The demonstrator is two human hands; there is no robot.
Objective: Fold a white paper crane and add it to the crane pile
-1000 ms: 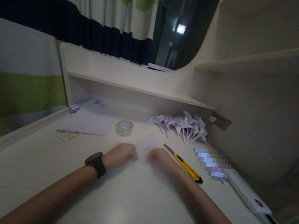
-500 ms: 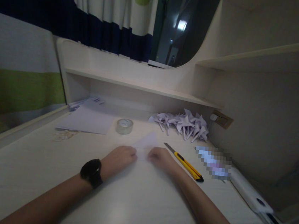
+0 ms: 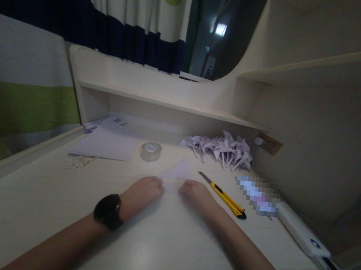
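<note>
A white sheet of paper point(image 3: 178, 170) lies on the desk between my hands, with a triangular part pointing away from me. My left hand point(image 3: 143, 194), with a black watch on its wrist, has its curled fingers on the paper's left corner. On the right side, the bent fingers of my right hand point(image 3: 197, 195) grip the near edge of the same sheet. Fingertips of both hands are partly hidden. Just right of my right hand rests a yellow utility knife point(image 3: 225, 197), its blade out. Beyond the paper sits a roll of clear tape point(image 3: 150, 152).
A stack of white paper point(image 3: 109, 140) is at the back left. Several paper pinwheels point(image 3: 222, 148) are piled at the back right. A blurred phone-like object point(image 3: 256, 196) and a white power strip point(image 3: 302, 231) lie along the right wall. A low shelf point(image 3: 171, 104) spans the back.
My right hand has shifted slightly and its fingers now show more sharply on the paper. My left hand has moved a little to the left. The sheet stays nearly in place.
</note>
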